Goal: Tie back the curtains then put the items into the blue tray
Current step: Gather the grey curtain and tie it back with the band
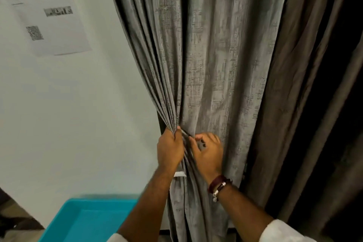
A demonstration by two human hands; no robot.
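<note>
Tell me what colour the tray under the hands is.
The tray is bright turquoise blue, seen in the head view.

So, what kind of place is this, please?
Probably an indoor room set up for recording: a grey curtain beside a plain white wall, a printed sheet with a QR code, and a blue tray below.

We saw the grey curtain (212, 61) as woven cloth with a faint sheen and a rough, crosshatched texture. The blue tray (64, 220) looked like smooth, glossy plastic. The wall (68, 114) was matt, and the printed sheet (49, 15) on it was paper.
</note>
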